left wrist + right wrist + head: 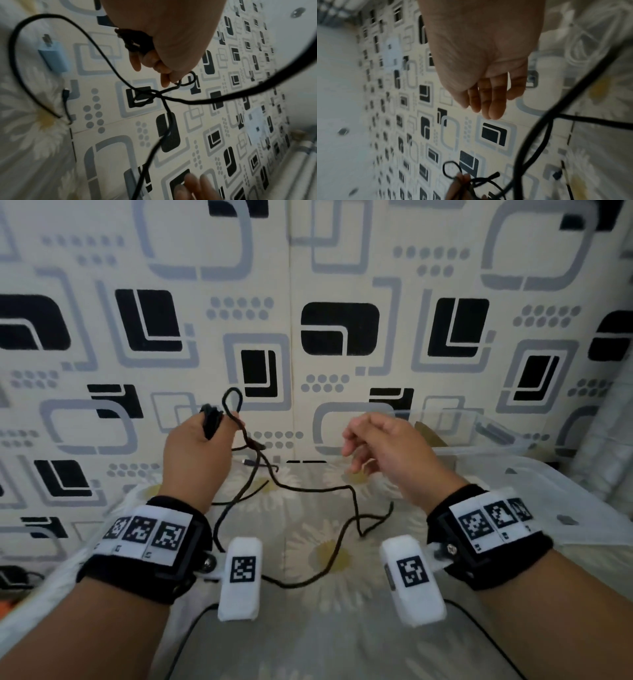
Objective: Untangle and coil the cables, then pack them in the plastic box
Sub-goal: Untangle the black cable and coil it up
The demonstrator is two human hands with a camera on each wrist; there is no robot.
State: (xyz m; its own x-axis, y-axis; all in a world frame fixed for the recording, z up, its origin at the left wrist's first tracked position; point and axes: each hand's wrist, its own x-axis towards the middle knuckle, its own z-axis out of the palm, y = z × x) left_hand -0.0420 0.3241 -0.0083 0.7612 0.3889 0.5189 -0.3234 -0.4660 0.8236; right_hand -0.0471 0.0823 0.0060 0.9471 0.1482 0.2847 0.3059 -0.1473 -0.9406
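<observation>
Head view: your left hand (195, 446) is raised in front of the patterned wall (342, 285), fingers curled round a bunched part of the black cable (308, 491), with a small loop sticking up above the thumb. From the hand the cable drops in a tangle, crosses itself near a connector (247, 462), and trails loose over the daisy-print cloth (329, 556) between your wrists. Your right hand (387, 450) hovers apart from the left, fingers loosely bent and a little spread, holding nothing. The clear box (496, 440) sits behind and right of that hand, well apart from the cable. Left wrist view: your left hand (164, 44) grips the dark bundle in the fist; fingertips (165, 81) pinch a thin strand just above a knot where several runs cross. One run arcs left and ends on the cloth (25, 135) beside the plug end (66, 94); a blue charger (54, 56) lies just above it. Your right fingers (193, 186) show at the bottom edge, blurred. Right wrist view: your right hand (484, 60) hangs with fingers straight and close together, touching nothing. Thick cable (530, 142) runs cross at lower right; your left hand (460, 186) holds the small loop at the bottom edge.
</observation>
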